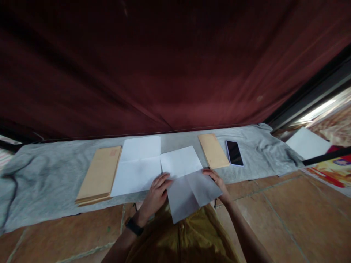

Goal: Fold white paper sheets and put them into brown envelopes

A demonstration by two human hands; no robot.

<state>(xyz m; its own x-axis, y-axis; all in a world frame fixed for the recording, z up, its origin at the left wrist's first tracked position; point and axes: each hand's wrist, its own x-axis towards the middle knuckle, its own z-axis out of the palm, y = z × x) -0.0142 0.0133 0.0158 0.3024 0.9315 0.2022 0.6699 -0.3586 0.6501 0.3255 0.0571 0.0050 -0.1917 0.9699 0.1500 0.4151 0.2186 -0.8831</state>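
Mustard clothes (179, 243): close up, between the arms;
Red cloth (164, 73): big and dark, hangs behind the bench;
Grey-covered bench (257, 153): long, with paper things on top;
White paper (137, 170): flat, one crease across, left of the middle;
Creased sheet (183, 191): in front of the person, its near half past the bench edge;
Brown envelopes (100, 173): piled at the left;
Tan envelope (214, 150): right of the sheet;
Right hand (218, 182): pinches the sheet's right edge;
Left hand (157, 190): fingers on its left side; cannot tell if pinching;
Phone (234, 153): beside the tan envelope;
Watch (134, 226): dark, on the left wrist.
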